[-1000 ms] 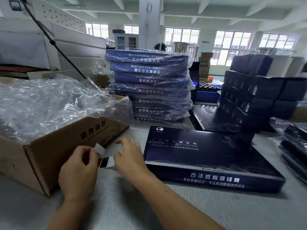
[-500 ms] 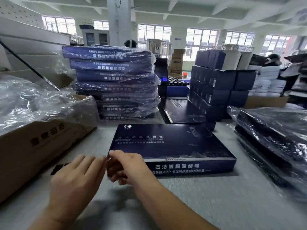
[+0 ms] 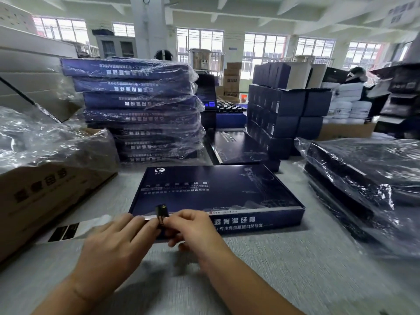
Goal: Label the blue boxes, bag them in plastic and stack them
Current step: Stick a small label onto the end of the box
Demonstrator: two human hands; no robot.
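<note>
Blue box (image 3: 216, 189) lies flat on the worktop (image 3: 295, 269), centre-near. Right hand (image 3: 193, 230) pinches a small dark label (image 3: 161, 214) over the box's near edge, probably to fold it on as a seal. Left hand (image 3: 118, 244), fingers straight, steadies the label. Bagged stack (image 3: 141, 110) waits far left.

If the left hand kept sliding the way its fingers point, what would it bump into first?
Probably the small dark label that the right hand pinches at the near edge of the blue box. The left hand looks almost on it, though blur hides any gap.
</note>
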